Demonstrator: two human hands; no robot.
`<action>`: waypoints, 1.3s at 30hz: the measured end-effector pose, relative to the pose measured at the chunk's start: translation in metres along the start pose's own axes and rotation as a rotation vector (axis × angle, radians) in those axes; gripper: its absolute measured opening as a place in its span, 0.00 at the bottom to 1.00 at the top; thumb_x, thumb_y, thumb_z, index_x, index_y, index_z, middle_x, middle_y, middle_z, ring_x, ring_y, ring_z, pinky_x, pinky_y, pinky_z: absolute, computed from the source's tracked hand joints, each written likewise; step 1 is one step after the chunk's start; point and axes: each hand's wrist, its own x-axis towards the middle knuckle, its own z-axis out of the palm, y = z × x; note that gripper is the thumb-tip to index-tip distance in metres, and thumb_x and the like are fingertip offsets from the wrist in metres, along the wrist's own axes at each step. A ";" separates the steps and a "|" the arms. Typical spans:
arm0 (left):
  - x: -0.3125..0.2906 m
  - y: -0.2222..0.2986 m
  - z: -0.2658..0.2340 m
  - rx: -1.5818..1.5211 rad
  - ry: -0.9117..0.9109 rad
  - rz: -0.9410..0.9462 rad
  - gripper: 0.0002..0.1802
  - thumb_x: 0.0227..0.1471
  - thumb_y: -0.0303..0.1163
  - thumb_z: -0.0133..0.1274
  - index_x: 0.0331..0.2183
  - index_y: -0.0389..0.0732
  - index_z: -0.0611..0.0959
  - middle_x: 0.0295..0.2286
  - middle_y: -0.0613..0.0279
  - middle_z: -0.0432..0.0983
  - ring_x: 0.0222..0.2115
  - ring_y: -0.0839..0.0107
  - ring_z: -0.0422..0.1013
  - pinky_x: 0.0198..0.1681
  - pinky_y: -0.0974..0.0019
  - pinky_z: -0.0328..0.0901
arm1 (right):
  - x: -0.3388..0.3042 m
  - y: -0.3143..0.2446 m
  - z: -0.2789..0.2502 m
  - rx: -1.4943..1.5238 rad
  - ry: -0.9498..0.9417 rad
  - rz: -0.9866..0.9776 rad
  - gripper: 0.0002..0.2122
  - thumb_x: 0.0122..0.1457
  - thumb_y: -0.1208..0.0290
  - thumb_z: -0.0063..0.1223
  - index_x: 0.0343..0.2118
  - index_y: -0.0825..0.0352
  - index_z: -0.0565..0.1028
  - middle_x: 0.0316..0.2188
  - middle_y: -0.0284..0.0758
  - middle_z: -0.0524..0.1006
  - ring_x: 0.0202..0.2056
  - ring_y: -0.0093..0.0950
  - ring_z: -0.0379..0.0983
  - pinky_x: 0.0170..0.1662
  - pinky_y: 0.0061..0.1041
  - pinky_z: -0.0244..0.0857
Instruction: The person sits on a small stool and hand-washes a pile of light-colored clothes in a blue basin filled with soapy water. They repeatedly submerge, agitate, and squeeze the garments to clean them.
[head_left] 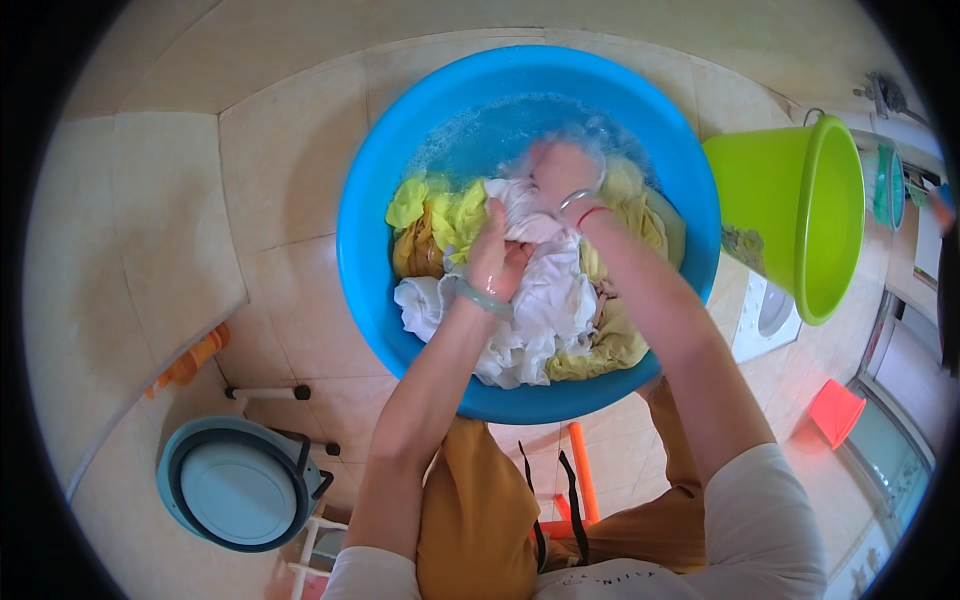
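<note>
- Currently, white cloth (555, 290) lies bunched nr. ctr. of blue basin (360, 230), upper end at edge of sudsy water (470, 140); yellow garment (465, 215) adj. on L, olive cloth (620, 345) adj. on R.
- L hand (490, 262): part-open, thumb apart from fingers, against white cloth; firm grip or light contact, cannot tell.
- R hand (563, 178): at upper end of white cloth, by the water; blurred, so finger closure & hold cannot be told.
- Handling (est.): fabric soft, limp; prob. heavy when soaked, slippery w/ suds. Thin, crinkled parts may stretch if pulled at one pt.
- Hold pts. (rec.): gather thick fold in each hand, L at mid-length, R nr. upper end; use full palm, not fingertips; avoid loose edges; support wt. from below if lifted.
</note>
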 end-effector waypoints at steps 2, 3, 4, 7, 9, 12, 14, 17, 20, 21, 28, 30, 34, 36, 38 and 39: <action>-0.011 0.006 0.031 0.020 -0.070 0.065 0.26 0.60 0.45 0.44 0.54 0.40 0.66 0.46 0.58 0.69 0.45 0.66 0.69 0.48 0.59 0.65 | 0.011 0.093 0.037 0.053 0.261 -0.103 0.12 0.56 0.63 0.45 0.35 0.65 0.76 0.30 0.44 0.77 0.28 0.36 0.76 0.31 0.37 0.71; -0.022 0.026 0.023 0.041 -0.036 0.145 0.27 0.60 0.44 0.44 0.55 0.40 0.64 0.46 0.58 0.69 0.45 0.66 0.69 0.47 0.59 0.65 | 0.005 0.073 0.016 0.618 0.091 0.315 0.13 0.57 0.61 0.47 0.35 0.65 0.76 0.29 0.42 0.77 0.28 0.33 0.75 0.32 0.33 0.71; -0.032 0.047 0.010 0.195 -0.003 0.220 0.29 0.59 0.44 0.46 0.56 0.39 0.63 0.48 0.57 0.68 0.46 0.66 0.68 0.48 0.59 0.65 | -0.008 0.052 -0.026 1.147 -0.124 0.750 0.14 0.57 0.58 0.48 0.36 0.66 0.76 0.28 0.40 0.76 0.27 0.30 0.74 0.32 0.30 0.71; -0.051 0.070 0.024 0.836 0.193 0.356 0.36 0.52 0.38 0.55 0.58 0.38 0.60 0.49 0.50 0.66 0.49 0.58 0.66 0.48 0.57 0.64 | -0.046 0.114 -0.024 0.974 0.066 0.438 0.16 0.52 0.65 0.56 0.43 0.65 0.72 0.35 0.36 0.75 0.35 0.29 0.73 0.37 0.26 0.68; -0.061 0.076 0.025 1.525 0.206 0.572 0.38 0.48 0.34 0.59 0.58 0.40 0.60 0.48 0.48 0.66 0.50 0.53 0.65 0.48 0.55 0.63 | -0.061 0.111 -0.035 0.560 0.184 0.055 0.20 0.48 0.70 0.56 0.46 0.62 0.71 0.43 0.36 0.72 0.43 0.33 0.69 0.44 0.32 0.64; -0.071 0.079 0.035 2.224 0.101 0.943 0.39 0.42 0.32 0.62 0.56 0.50 0.66 0.51 0.51 0.64 0.53 0.57 0.61 0.50 0.55 0.61 | -0.080 0.089 -0.062 0.249 0.063 -0.287 0.24 0.43 0.75 0.54 0.49 0.58 0.70 0.52 0.33 0.66 0.53 0.36 0.61 0.53 0.40 0.55; -0.064 0.079 0.032 2.413 -0.052 1.028 0.35 0.42 0.33 0.62 0.54 0.52 0.70 0.51 0.55 0.65 0.53 0.60 0.61 0.52 0.55 0.60 | -0.083 0.085 -0.055 0.119 -0.018 -0.392 0.25 0.44 0.78 0.50 0.49 0.57 0.69 0.57 0.31 0.62 0.58 0.34 0.57 0.57 0.42 0.48; -0.035 0.085 0.009 2.364 -0.181 1.030 0.24 0.44 0.33 0.60 0.47 0.50 0.77 0.49 0.58 0.69 0.53 0.60 0.62 0.56 0.55 0.57 | -0.075 0.088 -0.044 0.146 0.029 -0.407 0.21 0.45 0.77 0.51 0.46 0.57 0.72 0.54 0.30 0.66 0.59 0.33 0.57 0.57 0.42 0.48; -0.024 0.096 -0.001 2.113 -0.255 1.013 0.12 0.50 0.34 0.55 0.39 0.45 0.83 0.40 0.61 0.77 0.51 0.61 0.67 0.56 0.59 0.57 | -0.064 0.121 -0.028 0.342 0.060 -0.389 0.13 0.50 0.74 0.52 0.41 0.61 0.74 0.46 0.29 0.73 0.52 0.28 0.65 0.54 0.33 0.55; -0.027 0.095 0.001 1.861 -0.167 0.892 0.11 0.51 0.35 0.55 0.37 0.43 0.83 0.39 0.63 0.77 0.49 0.64 0.68 0.54 0.62 0.58 | -0.062 0.125 -0.032 0.649 -0.018 -0.237 0.12 0.51 0.72 0.52 0.40 0.62 0.74 0.43 0.29 0.73 0.49 0.26 0.66 0.51 0.29 0.57; 0.003 0.097 0.036 0.618 0.105 0.545 0.19 0.51 0.41 0.57 0.37 0.34 0.79 0.30 0.69 0.73 0.30 0.78 0.66 0.34 0.73 0.61 | -0.013 0.084 -0.057 1.572 -0.019 0.276 0.19 0.55 0.62 0.56 0.42 0.72 0.72 0.35 0.31 0.74 0.37 0.19 0.69 0.41 0.18 0.63; 0.022 0.095 0.030 0.926 0.117 0.679 0.22 0.47 0.44 0.60 0.36 0.34 0.79 0.31 0.65 0.75 0.32 0.73 0.69 0.35 0.69 0.64 | -0.003 0.071 -0.029 1.455 0.043 0.296 0.22 0.52 0.60 0.59 0.43 0.74 0.71 0.36 0.36 0.75 0.38 0.25 0.70 0.42 0.22 0.64; 0.050 0.098 0.023 1.566 0.278 0.619 0.28 0.41 0.44 0.65 0.36 0.30 0.79 0.34 0.51 0.78 0.36 0.64 0.74 0.41 0.63 0.66 | 0.002 0.049 0.023 0.809 0.115 0.352 0.26 0.48 0.58 0.61 0.42 0.76 0.69 0.39 0.51 0.74 0.43 0.42 0.71 0.45 0.34 0.65; 0.053 0.093 0.032 1.814 0.335 0.645 0.25 0.42 0.41 0.64 0.38 0.31 0.79 0.34 0.53 0.78 0.36 0.64 0.74 0.41 0.64 0.67 | 0.005 0.042 0.032 0.632 0.196 0.434 0.23 0.48 0.59 0.59 0.36 0.76 0.70 0.36 0.59 0.73 0.41 0.54 0.70 0.43 0.41 0.66; 0.057 0.086 0.041 1.899 0.347 0.755 0.23 0.43 0.38 0.63 0.39 0.35 0.79 0.32 0.61 0.78 0.35 0.67 0.74 0.39 0.66 0.68 | 0.010 0.048 0.037 0.565 0.253 0.491 0.22 0.49 0.58 0.59 0.35 0.76 0.69 0.33 0.57 0.74 0.39 0.53 0.71 0.41 0.41 0.66; 0.056 0.083 0.044 1.548 0.227 0.641 0.21 0.44 0.37 0.62 0.40 0.36 0.79 0.32 0.62 0.78 0.35 0.67 0.74 0.40 0.65 0.68 | 0.011 0.050 0.037 0.531 0.281 0.519 0.21 0.50 0.58 0.58 0.35 0.75 0.69 0.32 0.56 0.75 0.37 0.52 0.72 0.40 0.41 0.67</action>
